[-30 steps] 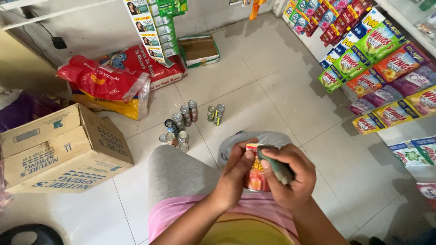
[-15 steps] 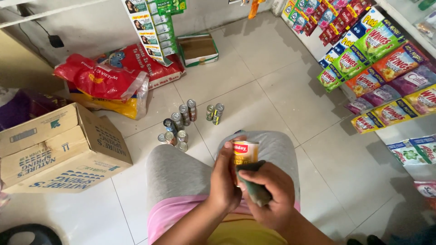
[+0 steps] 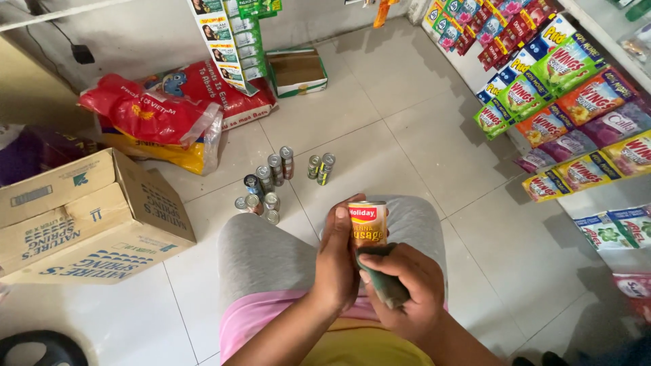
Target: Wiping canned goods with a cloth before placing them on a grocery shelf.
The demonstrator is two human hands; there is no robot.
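can [image 3: 367, 223]: orange and yellow label with a red patch, silver top
cloth [image 3: 384, 278]: dark green
shorts [image 3: 271, 254]: plain grey
shirt [image 3: 264, 315]: pink over yellow
floor cans [image 3: 271, 179]: silver tops, dark labels
box [image 3: 88, 213]: brown card, blue print
sacks [image 3: 159, 108]: red, yellow beneath
floor [image 3: 420, 129]: pale tiles

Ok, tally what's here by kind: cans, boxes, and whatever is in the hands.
can held in the left hand: 1
dark green pad in the right hand: 1
cans on the floor: 10
cardboard boxes: 2
Total: 14
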